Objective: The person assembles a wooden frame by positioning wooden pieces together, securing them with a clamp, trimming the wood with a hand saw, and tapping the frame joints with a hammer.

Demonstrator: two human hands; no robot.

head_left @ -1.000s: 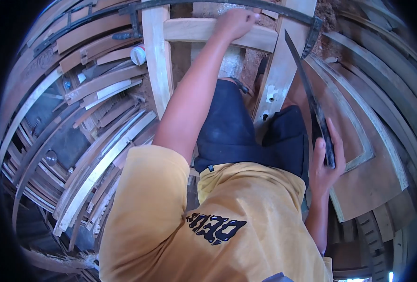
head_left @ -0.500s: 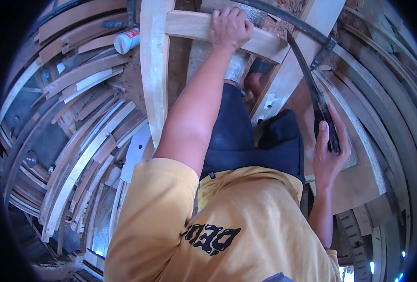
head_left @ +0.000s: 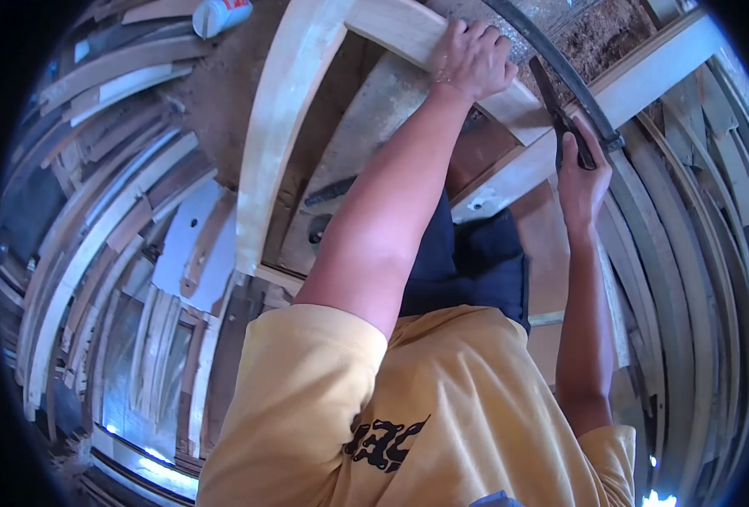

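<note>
My left hand (head_left: 476, 63) is closed over the pale wooden crosspiece (head_left: 400, 32) of a frame, its fingers bent over the far edge. To its right, my right hand (head_left: 583, 169) grips a dark, long-bladed tool (head_left: 547, 93) by its handle end. The blade points up and away, close to the corner where the crosspiece meets the right side rail (head_left: 509, 179). A long dark metal bar (head_left: 552, 55), which looks like a clamp, runs just beyond both hands. The frame's left side piece (head_left: 294, 93) curves down past my left forearm.
Curved wood strips (head_left: 108, 211) lie stacked at the left, and more strips (head_left: 687, 253) line the right. A white bottle (head_left: 220, 15) lies at the top left. Sawdust (head_left: 594, 51) covers ground beyond the bar. A dark tool (head_left: 328, 193) lies inside the frame.
The view has turned. My left hand has gone from a raised fist near the crosspiece to a hold on it. My right hand has brought the dark tool up and nearer the frame's corner.
</note>
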